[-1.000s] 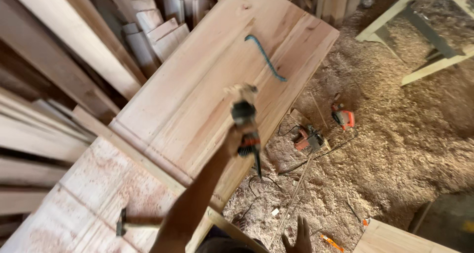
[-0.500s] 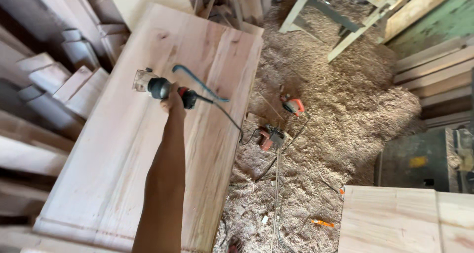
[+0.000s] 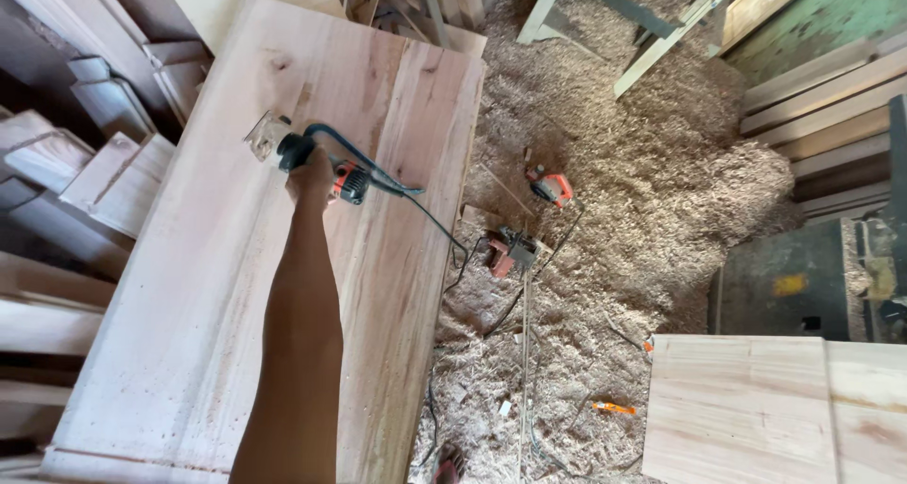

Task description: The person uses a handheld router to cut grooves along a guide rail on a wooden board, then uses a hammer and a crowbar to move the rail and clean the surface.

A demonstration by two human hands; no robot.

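Sander (image 3: 312,158): sits flat on the wood panel (image 3: 283,286), toward its far end, left of centre, pad touching the face. Your left hand (image 3: 312,174) is wrapped tight round the sander body, arm stretched full length over the panel. Right hand: not in frame, can't tell what it's doing.

Cord (image 3: 430,220): runs from the sander's rear, across the panel to its right edge, then drops to the floor.

Right of the panel, on the sawdust floor (image 3: 642,220): two more power tools, one orange (image 3: 551,188), one darker (image 3: 510,250), both well apart from the panel. Further right, near you: a second pale panel (image 3: 775,408). Left of the panel: stacked planks (image 3: 85,182).

Advice, as judged: you're at full reach w/ one hand. Keep the pad flat, pressure even, move w/ the grain. Keep the cord behind the tool, clear of the pad.
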